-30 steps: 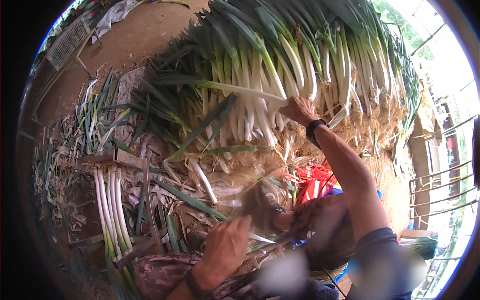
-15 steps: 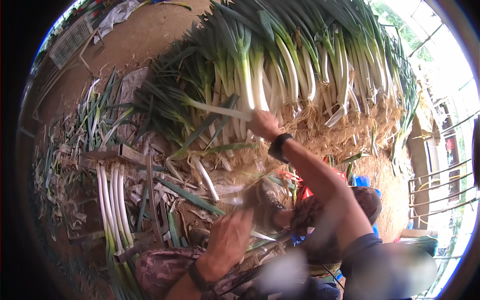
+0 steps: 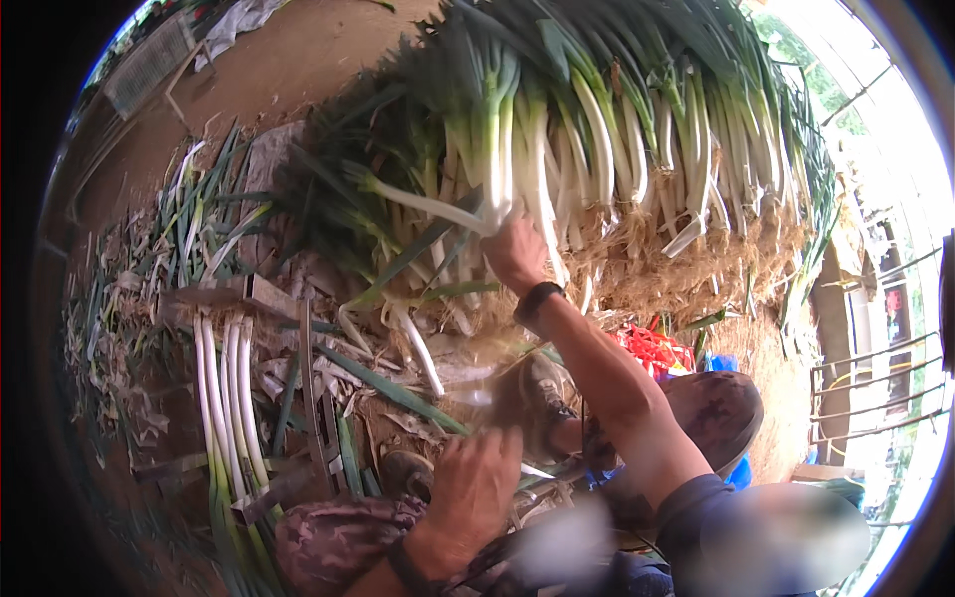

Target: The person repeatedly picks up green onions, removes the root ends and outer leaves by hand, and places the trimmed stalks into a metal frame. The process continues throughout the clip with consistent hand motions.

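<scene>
My right hand (image 3: 515, 251) is closed around the white lower ends of leeks (image 3: 494, 164) at the front of a big pile. A slanting leek (image 3: 423, 204) comes in from the left and meets the same hand. Just right of the fingers another white leek stalk (image 3: 542, 204) hangs outside the grip. My left hand (image 3: 473, 476) is above my lap, back of the hand up, fingers bent. Its fingertips are partly hidden and blurred, so whether it holds anything is unclear. A white stalk end (image 3: 537, 472) shows beside it.
The leek pile (image 3: 686, 149) stands with roots toward me. Several leeks (image 3: 231, 398) lie across a metal frame (image 3: 234, 296) at left. Leaf scraps (image 3: 119, 368) litter the ground. Red ties (image 3: 655, 350) are by my right knee. Bars (image 3: 875, 383) line the right.
My right hand has shifted slightly left and down along the leeks; one stalk beside it now hangs free to its right. My left hand has moved a little right. The view has shifted slightly.
</scene>
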`<state>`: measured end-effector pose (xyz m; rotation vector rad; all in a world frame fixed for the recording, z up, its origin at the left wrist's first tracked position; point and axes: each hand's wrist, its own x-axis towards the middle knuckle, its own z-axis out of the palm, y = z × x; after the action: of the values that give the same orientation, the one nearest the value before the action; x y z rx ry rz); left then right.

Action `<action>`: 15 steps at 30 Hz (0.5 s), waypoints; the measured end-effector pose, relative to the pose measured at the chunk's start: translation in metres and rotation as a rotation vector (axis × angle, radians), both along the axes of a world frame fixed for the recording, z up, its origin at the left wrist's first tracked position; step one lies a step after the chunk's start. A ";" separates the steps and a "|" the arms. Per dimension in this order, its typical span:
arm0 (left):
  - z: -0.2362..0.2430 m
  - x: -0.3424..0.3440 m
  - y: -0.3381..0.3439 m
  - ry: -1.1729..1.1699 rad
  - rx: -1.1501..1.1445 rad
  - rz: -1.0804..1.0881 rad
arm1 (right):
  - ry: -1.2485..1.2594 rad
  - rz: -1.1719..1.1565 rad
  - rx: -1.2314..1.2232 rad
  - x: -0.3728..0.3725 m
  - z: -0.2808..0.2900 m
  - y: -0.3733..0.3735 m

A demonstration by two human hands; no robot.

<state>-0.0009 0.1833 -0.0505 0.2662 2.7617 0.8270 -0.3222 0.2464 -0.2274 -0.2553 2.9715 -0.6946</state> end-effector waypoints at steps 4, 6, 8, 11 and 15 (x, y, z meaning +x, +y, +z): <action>-0.011 0.010 0.000 0.140 0.068 0.015 | -0.424 0.212 -0.532 -0.032 -0.021 0.026; -0.012 0.015 0.004 0.265 -0.043 0.054 | -0.570 0.288 -0.628 -0.038 -0.015 0.046; -0.012 0.017 0.009 0.173 -0.172 0.060 | -0.522 0.308 -0.502 -0.038 -0.009 0.058; -0.013 0.022 0.011 0.151 -0.179 0.057 | -0.502 0.389 -0.334 -0.033 -0.005 0.071; -0.024 0.025 0.007 0.156 -0.100 0.084 | -0.454 0.431 -0.457 -0.031 -0.006 0.084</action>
<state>0.0236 0.1908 -0.0741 0.2055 2.9682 0.7133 -0.3535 0.3299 -0.2329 -0.6417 2.2006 -1.1683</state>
